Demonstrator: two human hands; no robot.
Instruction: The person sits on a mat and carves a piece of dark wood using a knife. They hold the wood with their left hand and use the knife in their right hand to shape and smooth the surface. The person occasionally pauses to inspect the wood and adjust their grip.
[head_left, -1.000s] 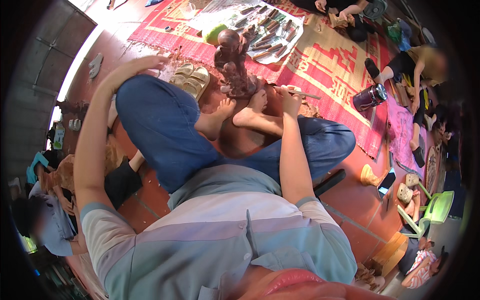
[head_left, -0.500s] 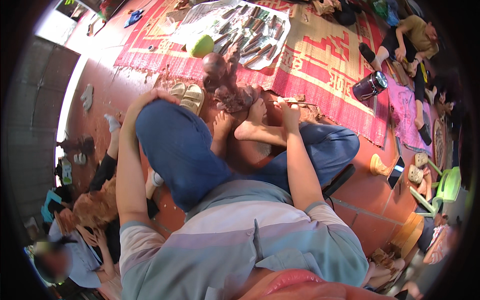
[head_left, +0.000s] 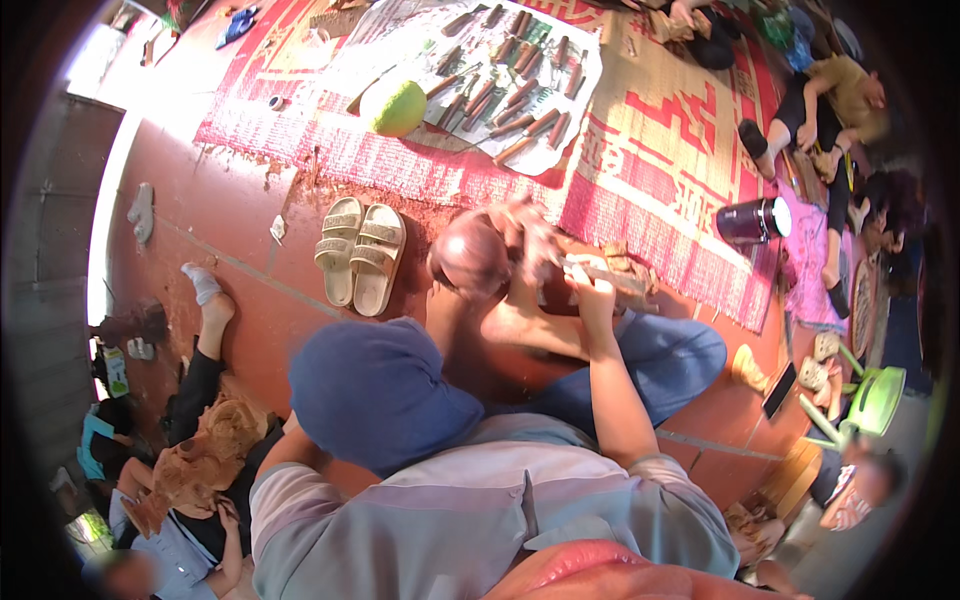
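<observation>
A reddish-brown wooden carving (head_left: 470,260), with a smooth round part and a branching part smeared by motion, is tilted on the floor by my bare feet. My right hand (head_left: 592,287) is closed on a slim carving tool (head_left: 585,268), whose tip lies near the carving's right side. My left arm (head_left: 292,450) goes down behind my raised left knee, which hides the left hand. Beyond the carving, several wooden-handled carving tools (head_left: 515,95) lie on a pale printed sheet (head_left: 410,30). A green pomelo-like fruit (head_left: 393,108) rests on the sheet's near edge.
Beige sandals (head_left: 360,255) stand left of the carving. A red and tan mat (head_left: 640,190) spreads ahead, with a dark flask (head_left: 750,220) on its right. Wood scraps (head_left: 630,280) lie beside my right hand. Other people sit at both sides, near a green plastic chair (head_left: 882,400).
My left hand has left the top of my knee and dropped out of sight. The carving has tipped, its round part coming nearer. The view has shifted, showing the sandals fully.
</observation>
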